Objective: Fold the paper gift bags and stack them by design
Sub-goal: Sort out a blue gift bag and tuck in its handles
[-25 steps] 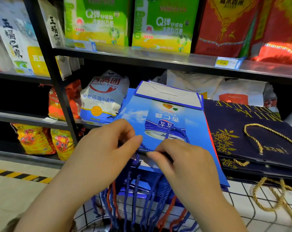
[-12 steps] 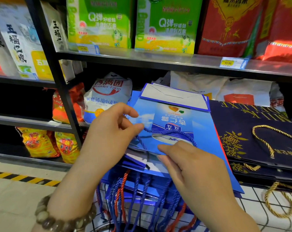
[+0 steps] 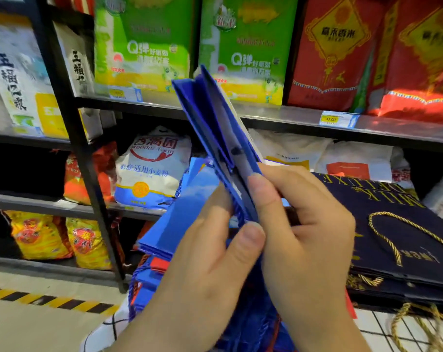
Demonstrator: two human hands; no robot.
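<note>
Both hands, left (image 3: 207, 252) and right (image 3: 301, 224), are now gripping the blue bag (image 3: 215, 128), lifted on edge above the blue stack (image 3: 162, 235); a moment ago it lay flat there. Probably pressing its fold.

Both hands (image 3: 253, 237) pinching upright blue gift bag (image 3: 213, 118), shop shelves (image 3: 291, 120) behind

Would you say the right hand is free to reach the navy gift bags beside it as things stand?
Probably not yet: the right hand is pinching the upright blue bag with the left hand. The navy bags lie uncovered nearby.
</note>
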